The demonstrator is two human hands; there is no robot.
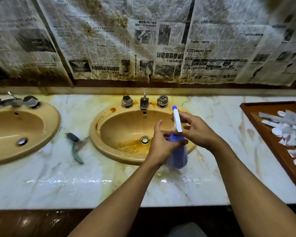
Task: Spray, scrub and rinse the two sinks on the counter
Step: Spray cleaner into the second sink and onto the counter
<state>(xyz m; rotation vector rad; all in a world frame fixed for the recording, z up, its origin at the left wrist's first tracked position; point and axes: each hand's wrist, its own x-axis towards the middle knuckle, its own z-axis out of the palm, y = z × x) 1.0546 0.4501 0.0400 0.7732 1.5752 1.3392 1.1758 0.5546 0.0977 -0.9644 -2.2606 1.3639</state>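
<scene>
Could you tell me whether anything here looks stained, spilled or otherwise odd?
Yes. The right sink has orange-brown stains round its drain and along its rim, water lies pooled on the counter, and stained newspaper covers the wall.

The left grip (161,142) and the right grip (198,132) are bare hands. Behind the left grip, the left forearm (120,199) is uncovered from the wrist to the lower edge. Behind the right grip, the right forearm (249,190) is likewise uncovered as far as it shows. Both forearms are narrow at the wrist and broaden further back. Well below the grips, between the forearms, a small rounded patch of grey cloth (186,230) shows; which garment it belongs to cannot be told.
</scene>
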